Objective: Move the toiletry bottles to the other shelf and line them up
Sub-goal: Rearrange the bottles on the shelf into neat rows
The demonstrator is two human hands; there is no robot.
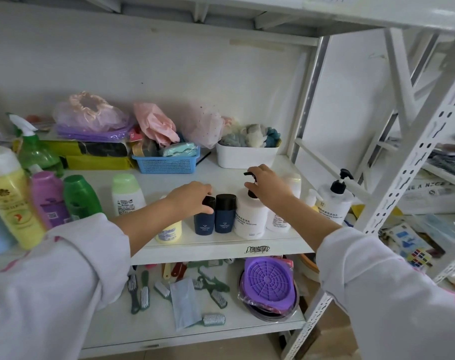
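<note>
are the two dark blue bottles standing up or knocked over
Upright. Both dark blue bottles stand side by side on the shelf, black caps on top; the left hand grips the left one's cap.

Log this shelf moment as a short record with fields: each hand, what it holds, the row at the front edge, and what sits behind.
left hand: grips the black cap of the left dark blue bottle
right hand: grips the pump of the white pump bottle
front row: yellow bottle, two dark blue bottles, second one, white pump bottle, all upright
behind: blue basket, white bin
far right: another pump bottle, untouched
shelf: white metal
</note>
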